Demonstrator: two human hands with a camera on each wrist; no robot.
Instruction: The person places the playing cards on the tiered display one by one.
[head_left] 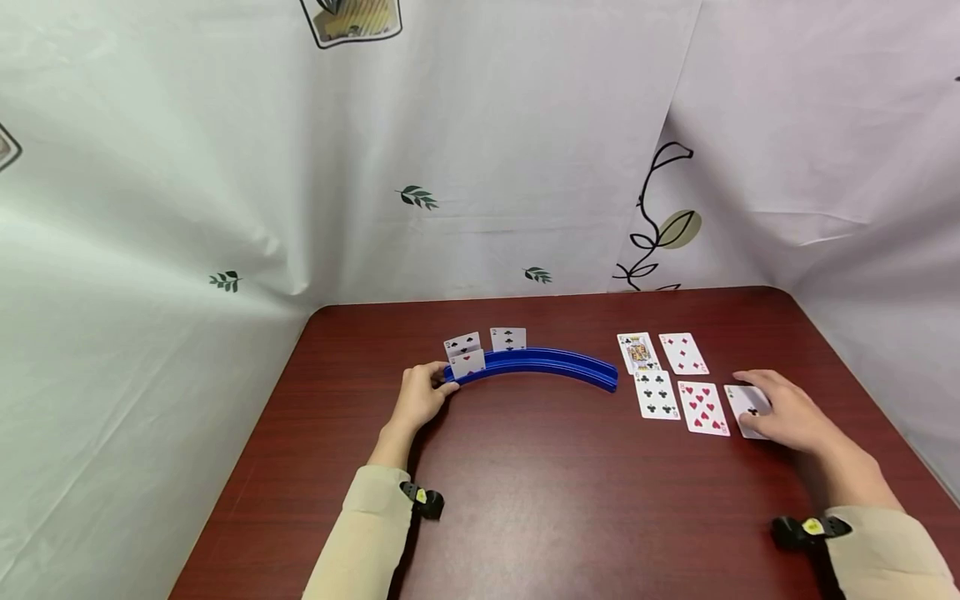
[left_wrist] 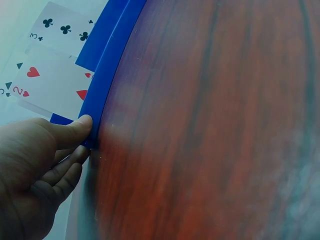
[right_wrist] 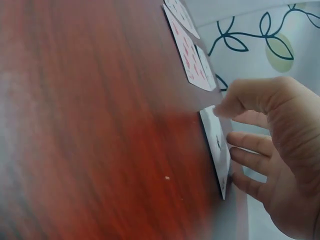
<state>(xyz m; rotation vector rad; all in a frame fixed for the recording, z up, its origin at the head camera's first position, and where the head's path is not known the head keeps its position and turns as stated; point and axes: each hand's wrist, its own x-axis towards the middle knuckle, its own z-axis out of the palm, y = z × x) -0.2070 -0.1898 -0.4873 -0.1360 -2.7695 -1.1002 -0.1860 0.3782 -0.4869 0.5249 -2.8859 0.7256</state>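
My left hand [head_left: 420, 396] pinches the left end of a curved blue card holder [head_left: 555, 360] between thumb and fingers. Upright in that holder stand a two of hearts [left_wrist: 45, 90], a spade card [head_left: 460, 342] partly behind it, and a three of clubs [left_wrist: 62, 27] a little to the right. On the right side of the table, my right hand [head_left: 791, 414] is around a club card [head_left: 741, 402] lying face up. Its thumb hovers over or touches the card's near edge, and the loosely bent fingers [right_wrist: 250, 162] lie along the far side. Whether they touch the card is unclear.
Left of my right hand lie a heart card [head_left: 703, 408], a six of clubs [head_left: 657, 394], a face card [head_left: 637, 352] and a diamond card [head_left: 683, 353]. The dark red wooden table [head_left: 540, 500] meets a patterned white cloth [head_left: 480, 150] behind and at the sides.
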